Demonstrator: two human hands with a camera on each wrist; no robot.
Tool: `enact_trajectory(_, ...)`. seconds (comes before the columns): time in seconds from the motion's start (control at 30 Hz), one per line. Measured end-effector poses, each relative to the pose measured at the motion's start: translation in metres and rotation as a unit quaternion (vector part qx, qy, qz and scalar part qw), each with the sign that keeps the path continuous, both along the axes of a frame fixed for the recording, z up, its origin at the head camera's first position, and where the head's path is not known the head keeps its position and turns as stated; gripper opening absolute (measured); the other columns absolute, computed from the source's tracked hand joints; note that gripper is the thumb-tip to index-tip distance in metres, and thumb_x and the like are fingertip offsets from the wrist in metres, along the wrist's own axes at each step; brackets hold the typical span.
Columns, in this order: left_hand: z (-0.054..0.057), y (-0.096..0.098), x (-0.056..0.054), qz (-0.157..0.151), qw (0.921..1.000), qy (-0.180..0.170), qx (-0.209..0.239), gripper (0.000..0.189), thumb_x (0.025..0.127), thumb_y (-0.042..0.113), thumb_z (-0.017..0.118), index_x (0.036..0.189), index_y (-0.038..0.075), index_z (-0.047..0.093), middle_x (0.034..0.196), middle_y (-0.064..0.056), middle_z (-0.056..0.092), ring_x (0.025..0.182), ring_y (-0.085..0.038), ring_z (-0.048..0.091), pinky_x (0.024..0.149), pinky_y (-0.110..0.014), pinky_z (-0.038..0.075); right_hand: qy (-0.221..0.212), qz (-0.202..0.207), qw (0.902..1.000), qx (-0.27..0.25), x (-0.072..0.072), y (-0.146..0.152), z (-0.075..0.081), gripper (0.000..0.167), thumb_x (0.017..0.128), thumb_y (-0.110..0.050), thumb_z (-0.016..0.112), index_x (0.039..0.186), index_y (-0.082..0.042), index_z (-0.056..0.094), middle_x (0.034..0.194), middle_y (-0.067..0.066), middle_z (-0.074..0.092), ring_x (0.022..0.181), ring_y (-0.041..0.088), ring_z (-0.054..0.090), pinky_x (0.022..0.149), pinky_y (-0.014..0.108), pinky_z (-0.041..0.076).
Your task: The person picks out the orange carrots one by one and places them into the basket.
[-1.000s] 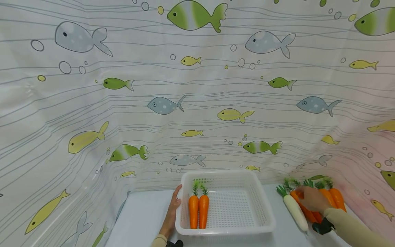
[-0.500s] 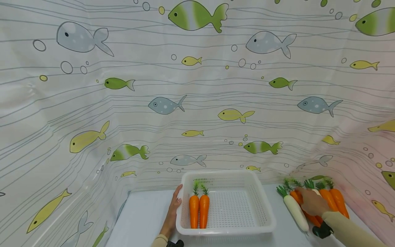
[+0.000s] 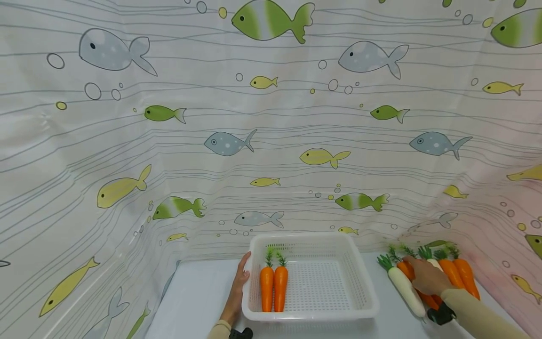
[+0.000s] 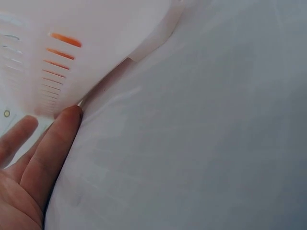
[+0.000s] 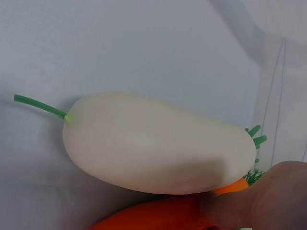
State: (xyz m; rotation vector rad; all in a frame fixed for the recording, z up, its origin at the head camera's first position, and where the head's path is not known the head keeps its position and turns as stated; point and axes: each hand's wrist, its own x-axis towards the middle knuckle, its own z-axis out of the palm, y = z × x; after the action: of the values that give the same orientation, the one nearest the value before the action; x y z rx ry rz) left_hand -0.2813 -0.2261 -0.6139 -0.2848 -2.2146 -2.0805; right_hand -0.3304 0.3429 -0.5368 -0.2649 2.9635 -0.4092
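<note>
In the head view my left hand (image 3: 238, 289) rests against the left side of a white plastic basket (image 3: 313, 316). The left wrist view shows its fingers (image 4: 53, 148) extended along the slotted basket wall (image 4: 120, 28). Two orange carrots (image 3: 267, 288) with green tops lie side by side at the basket's left. Over at the right, my right hand (image 3: 428, 278) grips an orange carrot (image 3: 405, 269) from above, covering much of it. A white radish (image 3: 405, 291) lies just left of that carrot; the right wrist view shows this radish (image 5: 158, 143) close up, with the carrot (image 5: 153, 214) beneath my hand.
Two more carrots (image 3: 467, 277) lie right of my right hand. Between them and the hand a second white radish (image 3: 434, 263) shows partly, with green leaves. All rest on a white table (image 3: 195, 296). A fish-print curtain (image 3: 271, 136) hangs behind and along both sides.
My right hand has shifted slightly on the carrot, and a bit of the radish behind it has come into sight. The left hand and basket stay in place.
</note>
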Motion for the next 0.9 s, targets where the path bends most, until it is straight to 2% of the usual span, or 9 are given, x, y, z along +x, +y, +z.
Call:
enact_trajectory(0.17, -0.0002, 0.0004, -0.0007, 0.003, 1.0000, -0.001, 0.002, 0.062, 0.110, 0.044, 0.029, 0.170, 0.032, 0.020, 0.178, -0.012, 0.017, 0.156, -0.042, 0.028, 0.121, -0.055, 0.031, -0.012, -0.013, 0.9998, -0.005, -0.0013, -0.0020, 0.0016, 0.062, 0.084, 0.002, 0.067, 0.142, 0.014, 0.050, 0.129, 0.039, 0.063, 0.102, 0.046, 0.067, 0.083, 0.064, 0.059)
enact_trajectory(0.33, 0.0004, 0.0017, -0.0011, 0.008, 1.0000, 0.000, -0.002, 0.061, 0.110, 0.044, 0.028, 0.170, 0.033, 0.020, 0.178, -0.011, 0.018, 0.156, -0.043, 0.029, 0.123, -0.063, 0.032, -0.020, -0.024, 0.9993, -0.020, -0.0037, -0.0026, 0.0006, 0.060, 0.085, 0.001, 0.063, 0.141, 0.014, 0.049, 0.124, 0.037, 0.066, 0.090, 0.035, 0.068, 0.076, 0.059, 0.061)
enact_trajectory(0.4, 0.0001, 0.0019, -0.0013, 0.008, 1.0000, 0.002, -0.005, 0.061, 0.110, 0.045, 0.027, 0.170, 0.034, 0.020, 0.178, -0.012, 0.018, 0.157, -0.045, 0.029, 0.123, -0.067, 0.032, -0.022, -0.027, 0.9991, -0.024, -0.0038, -0.0025, -0.0004, 0.059, 0.085, 0.000, 0.062, 0.141, 0.014, 0.049, 0.118, 0.034, 0.069, 0.083, 0.029, 0.065, 0.072, 0.054, 0.061)
enact_trajectory(0.5, 0.0004, 0.0020, -0.0010, 0.008, 0.9999, 0.003, -0.006, 0.062, 0.110, 0.045, 0.027, 0.170, 0.033, 0.019, 0.178, -0.012, 0.018, 0.157, -0.047, 0.028, 0.122, -0.070, 0.031, -0.030, -0.034, 0.9981, -0.042, -0.0030, -0.0021, -0.0025, 0.061, 0.085, 0.000, 0.059, 0.143, 0.013, 0.047, 0.094, 0.028, 0.071, 0.065, 0.022, 0.053, 0.058, 0.041, 0.051)
enact_trajectory(0.63, 0.0011, 0.0018, -0.0004, 0.011, 0.9999, 0.004, -0.005, 0.062, 0.110, 0.045, 0.027, 0.170, 0.032, 0.020, 0.178, -0.012, 0.018, 0.157, -0.046, 0.028, 0.123, -0.070, 0.029, -0.038, -0.035, 0.9971, -0.055, -0.0020, -0.0026, -0.0024, 0.063, 0.085, 0.000, 0.056, 0.146, 0.012, 0.044, 0.081, 0.020, 0.068, 0.057, 0.020, 0.042, 0.054, 0.033, 0.040)
enact_trajectory(0.73, 0.0016, 0.0014, 0.0003, 0.006, 1.0000, 0.000, -0.003, 0.062, 0.110, 0.045, 0.027, 0.170, 0.032, 0.018, 0.178, -0.012, 0.017, 0.157, -0.045, 0.028, 0.123, -0.069, 0.030, -0.037, -0.028, 0.9980, -0.043, -0.0012, -0.0033, -0.0007, 0.063, 0.086, -0.001, 0.056, 0.147, 0.013, 0.044, 0.099, 0.021, 0.073, 0.065, 0.023, 0.053, 0.059, 0.038, 0.048)
enact_trajectory(0.9, 0.0025, 0.0015, 0.0030, -0.001, 0.9999, -0.001, -0.011, 0.062, 0.111, 0.045, 0.026, 0.171, 0.031, 0.016, 0.178, -0.013, 0.016, 0.156, -0.044, 0.030, 0.122, -0.068, 0.034, -0.047, -0.025, 0.9973, -0.051, 0.0004, -0.0040, -0.0005, 0.067, 0.085, -0.003, 0.056, 0.148, 0.013, 0.042, 0.109, 0.026, 0.072, 0.063, 0.023, 0.050, 0.058, 0.038, 0.043)
